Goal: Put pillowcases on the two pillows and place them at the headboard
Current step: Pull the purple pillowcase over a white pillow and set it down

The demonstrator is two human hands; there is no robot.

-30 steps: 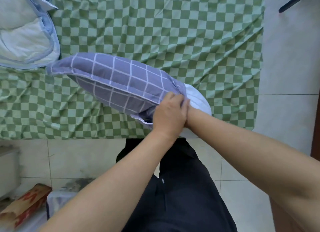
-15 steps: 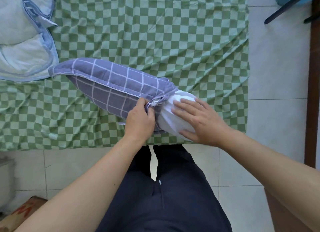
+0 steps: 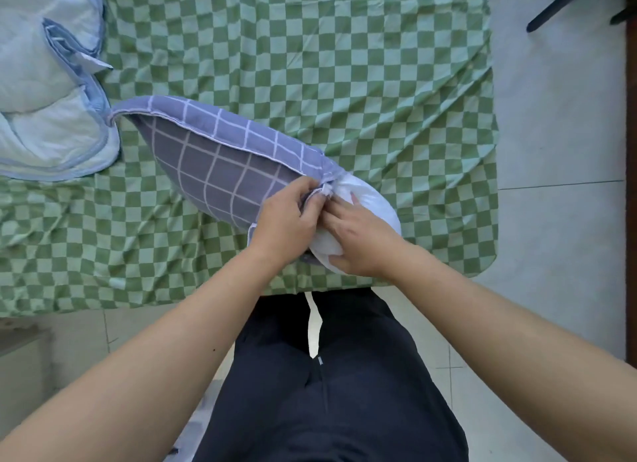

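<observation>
Head view, and we're right over the near edge of the bed (image 3: 344, 65) with its green checked sheet, where the pillow (image 3: 365, 216) lies at an angle, most of it already inside the purple grid pillowcase (image 3: 220, 172). Only the white end nearest the person pokes out, close to the bed's near right corner. The left hand (image 3: 286, 223) has its fingers curled round the bunched opening of the pillowcase, pinching the hem, while the right hand (image 3: 358, 244) lies flat on the bare white end, fingers fairly straight and pressing it in, not gripping anything. By my reading this first pillow is nearly cased: the last bit of stuffing has to go in and the opening be closed or tucked, though I can't make out whether there is a zip or a flap. A second pillow and its case don't show here, and neither does the headboard, so that half of the job and the placing look wholly undone. Over at the bed's far left corner sits a folded pale blue quilt (image 3: 44, 92), touching the pillowcase's far tip. Dark chair legs (image 3: 565, 3) stand on the tiled floor (image 3: 558, 151) beyond the bed's right edge.
</observation>
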